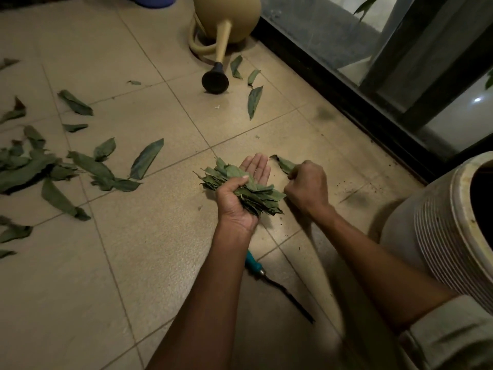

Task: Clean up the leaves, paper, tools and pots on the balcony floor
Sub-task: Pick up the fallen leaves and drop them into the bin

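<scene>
Head view: the left hand lies palm up with the fingers nearly straight and the thumb pressed down on a bundle of stacked leaves. The right hand is curled into a fist just beside it and pinches one leaf, whose tip sticks out above the knuckles. Both hands hover over the floor near its right edge, where the dark door frame runs.

The step in hand looks like adding that leaf to the bundle. To do it well, I would lay it flat along the others, stems together, then clamp the thumb back down so nothing slides out of the loose side; the bundle already looks full, so emptying it soon seems wise.

The leaves are long, narrow, dull green and limp, some curled or folded. Many lie scattered toward the floor's left edge, with a heap there, and three lie near the watering can at the top edge. A teal-handled tool lies on the floor under the left forearm, beside a ribbed pot at the right edge
</scene>
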